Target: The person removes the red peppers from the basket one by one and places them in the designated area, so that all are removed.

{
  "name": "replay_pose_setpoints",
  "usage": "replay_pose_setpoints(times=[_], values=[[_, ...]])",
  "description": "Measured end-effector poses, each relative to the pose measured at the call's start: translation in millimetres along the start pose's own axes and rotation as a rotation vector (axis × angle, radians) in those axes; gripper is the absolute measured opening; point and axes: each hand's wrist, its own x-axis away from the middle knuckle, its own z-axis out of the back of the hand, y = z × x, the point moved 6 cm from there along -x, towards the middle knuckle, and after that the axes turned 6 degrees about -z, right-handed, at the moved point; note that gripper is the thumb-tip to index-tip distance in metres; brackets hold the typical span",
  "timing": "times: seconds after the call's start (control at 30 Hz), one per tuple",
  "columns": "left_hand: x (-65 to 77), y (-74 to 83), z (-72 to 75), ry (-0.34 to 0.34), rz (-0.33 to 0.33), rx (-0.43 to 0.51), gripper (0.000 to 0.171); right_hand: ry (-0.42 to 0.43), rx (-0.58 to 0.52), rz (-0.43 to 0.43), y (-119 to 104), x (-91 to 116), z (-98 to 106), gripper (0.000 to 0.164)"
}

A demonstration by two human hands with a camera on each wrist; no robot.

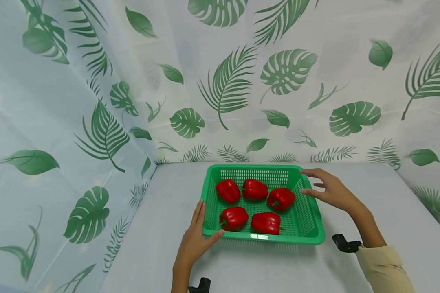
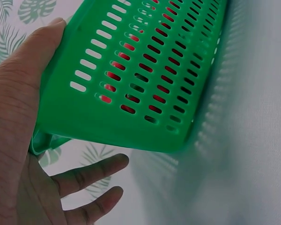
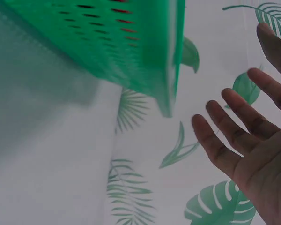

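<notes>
A green plastic basket (image 1: 264,238) with slotted walls holds several red bell peppers (image 1: 254,190), spaced apart on its floor. My left hand (image 1: 193,240) is at the near left corner, its thumb on the front rim and its straight fingers along the left side. In the left wrist view, the thumb (image 2: 49,40) lies against the basket wall (image 2: 84,117), while two fingers reach out below the corner. Beside the right rim is my right hand (image 1: 328,189), fingers spread towards the basket. The right wrist view shows that hand (image 3: 253,145) apart from the rim, with nothing in it.
A whitish table surface (image 1: 168,260) lies under the basket. White sheets printed with green leaves (image 1: 223,81) hang behind and on both sides. Each wrist wears a black camera mount (image 1: 346,244); the right arm has a beige sleeve (image 1: 383,266).
</notes>
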Motion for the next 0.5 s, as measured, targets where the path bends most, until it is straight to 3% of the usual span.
replay_pose_setpoints(times=[0.33,0.5], values=[[-2.0,-0.8,1.0,0.035,-0.020,0.039,0.095,-0.258,-0.115,-0.008,-3,-37,-23,0.064],[-0.6,-1.9,-0.8,0.024,-0.009,0.044,0.095,-0.360,-0.081,-0.032,-2,-48,-35,0.066]])
